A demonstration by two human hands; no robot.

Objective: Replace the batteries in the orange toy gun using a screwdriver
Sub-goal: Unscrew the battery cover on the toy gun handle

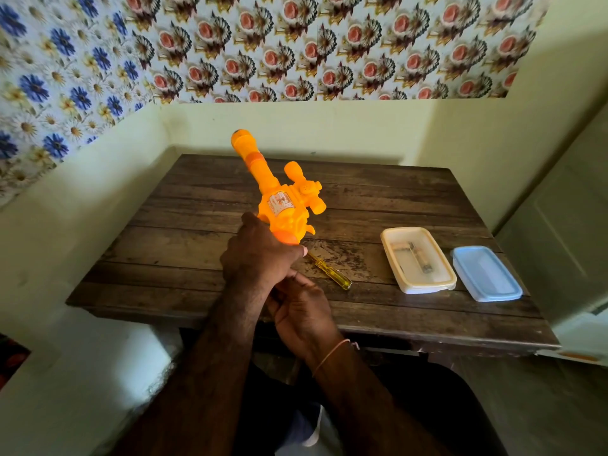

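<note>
Orange toy gun [279, 192]: held above the wooden surface [184, 232], barrel pointing up and away, left hand [260, 255] wrapped round its grip, right hand [301, 311] curled at the grip's underside, hold unclear. Yellow-handled screwdriver [330, 271]: lying on the surface just right of the hands. White container [418, 260] holding batteries [418, 258] and blue lid [487, 273]: side by side, far right.

Worktop [204, 205]: dark wooden planks, worn and scuffed, set into a wall corner.
Screwdriver [332, 270]: yellow clear handle, lying flat near the middle front, shaft partly hidden.
Container [418, 260]: white, open, right of the screwdriver; small items inside, unclear.
Lid [487, 273]: pale blue, just beside the container's right side.
</note>
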